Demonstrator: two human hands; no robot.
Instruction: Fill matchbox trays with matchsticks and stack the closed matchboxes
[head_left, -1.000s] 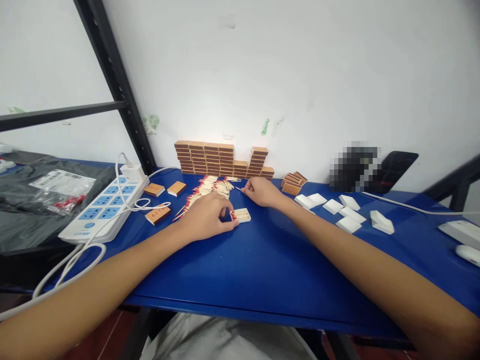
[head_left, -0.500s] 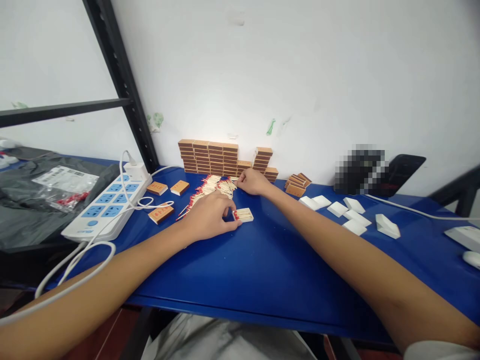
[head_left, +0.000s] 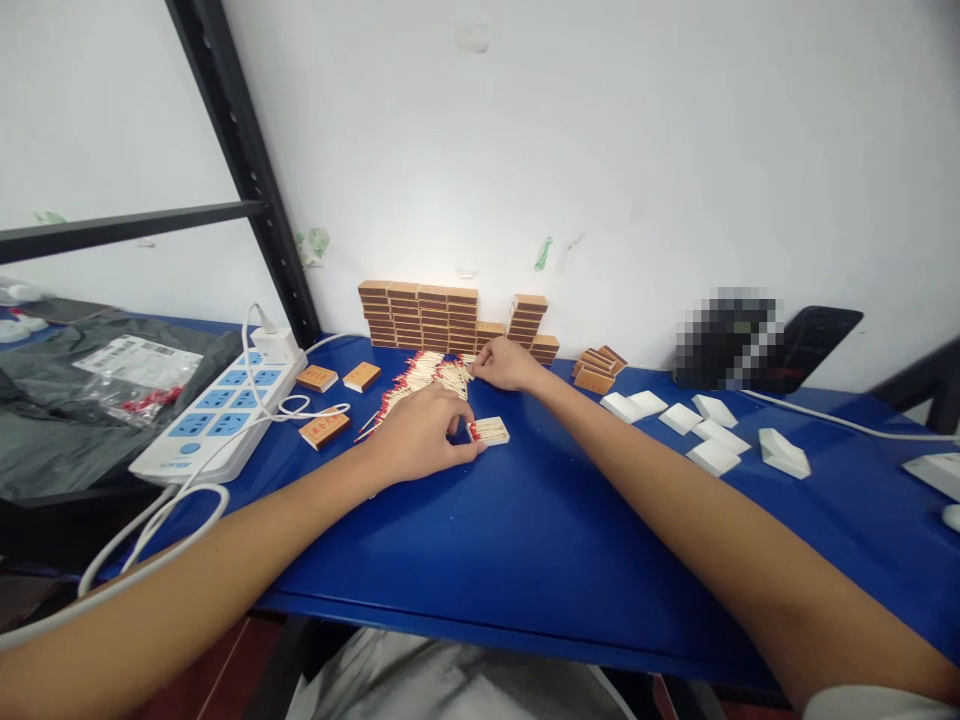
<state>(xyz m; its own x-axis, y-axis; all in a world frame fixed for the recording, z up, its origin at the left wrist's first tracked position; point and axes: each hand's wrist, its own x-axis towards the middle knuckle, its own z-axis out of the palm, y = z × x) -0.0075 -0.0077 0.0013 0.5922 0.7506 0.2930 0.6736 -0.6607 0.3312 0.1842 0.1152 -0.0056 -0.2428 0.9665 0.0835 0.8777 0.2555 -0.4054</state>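
My left hand [head_left: 424, 432] is closed on the left end of a small white matchbox tray [head_left: 498, 437], with thumb in front and fingers behind. Several red-tipped matches [head_left: 489, 429] lie side by side in it. Beyond the left hand spreads a loose pile of matches [head_left: 429, 368], partly covered by that hand. At the pile's right edge my right hand [head_left: 504, 364] has its fingertips pinched together; whether a match is between them is too small to make out. Behind it stand stacked brown matchboxes [head_left: 420, 315] against the wall.
Orange matchbox sleeves [head_left: 324, 428] lie left of the pile, and others [head_left: 598, 368] lie to the right. White tray pieces [head_left: 714, 456] are scattered at right. A power strip [head_left: 217, 420] with looping white cable is at left. A dark phone [head_left: 817, 345] leans on the wall.
Both hands stay in nearly the same places, the left at the tray and the right at the pile's edge. The whole view has shifted very slightly.
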